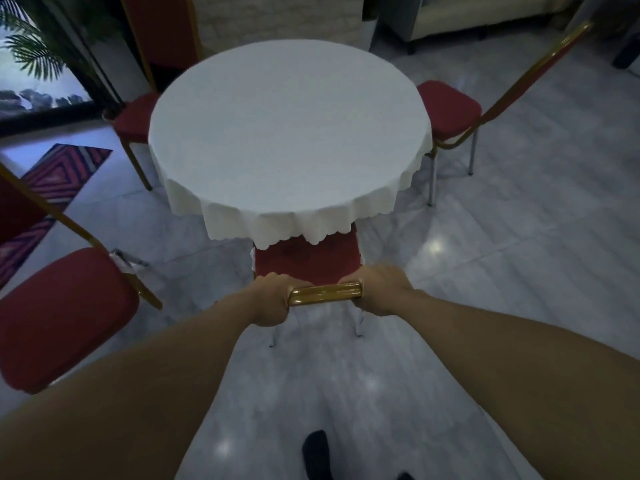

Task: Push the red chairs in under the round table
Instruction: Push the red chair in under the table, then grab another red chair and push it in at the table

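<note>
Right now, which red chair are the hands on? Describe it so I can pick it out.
Find the round table under the white tablecloth. The near chair sits at its closest edge, seat partly under the cloth. Alone among the chairs, its gold top rail is gripped by the left hand and right hand.

Striped rug (52, 188), palm plant (34, 53)

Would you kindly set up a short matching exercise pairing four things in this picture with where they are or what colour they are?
Things:
1. near chair
2. tablecloth
3. rug
4. hands

Descriptions:
A. white, draped over the round table
B. striped, on the floor at left
C. gripping the gold top rail
D. seat partly under the table

Pairs: 1-D, 2-A, 3-B, 4-C
</note>
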